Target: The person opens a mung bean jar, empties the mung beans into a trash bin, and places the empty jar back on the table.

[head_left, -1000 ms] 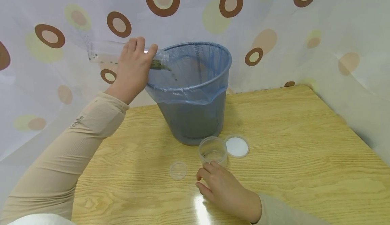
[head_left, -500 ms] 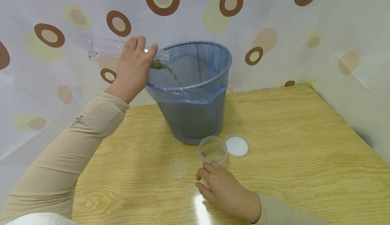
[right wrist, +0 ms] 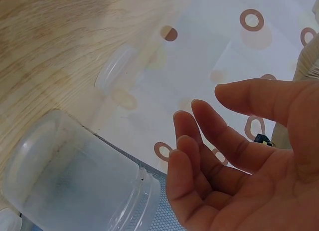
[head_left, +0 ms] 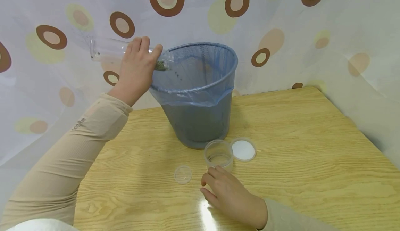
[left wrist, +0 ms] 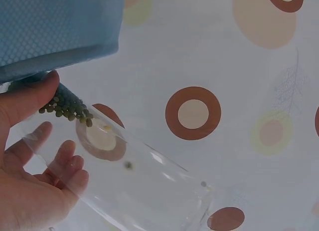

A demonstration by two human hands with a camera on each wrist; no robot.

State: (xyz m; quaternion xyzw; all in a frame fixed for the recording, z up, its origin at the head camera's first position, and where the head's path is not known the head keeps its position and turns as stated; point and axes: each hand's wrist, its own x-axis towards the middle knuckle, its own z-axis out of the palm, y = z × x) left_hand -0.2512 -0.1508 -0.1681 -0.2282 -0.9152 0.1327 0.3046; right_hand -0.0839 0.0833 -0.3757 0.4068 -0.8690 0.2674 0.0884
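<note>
My left hand [head_left: 137,69] grips a clear bottle [head_left: 110,48] near its mouth, tilted over the rim of a blue-lined mesh wastebasket [head_left: 200,116]. Small green beans [left wrist: 67,109] are gathered at the bottle's neck, and a few fall from the mouth into the basket. One or two specks sit near the bottle's base. My right hand [head_left: 232,196] holds nothing; its fingers are loosely curled beside a clear plastic jar [right wrist: 75,176] that stands open on the table.
Behind the jar lies a round lid [head_left: 243,150] with a white disc inside. A small clear lid [head_left: 182,174] is on the wooden table [head_left: 300,147] left of the right hand. A patterned sheet [head_left: 193,26] hangs behind the basket.
Beans have been pouring from the bottle into the basket, and the heap at its neck has shrunk. The bottle's base has risen slightly. The right hand has stayed still.
</note>
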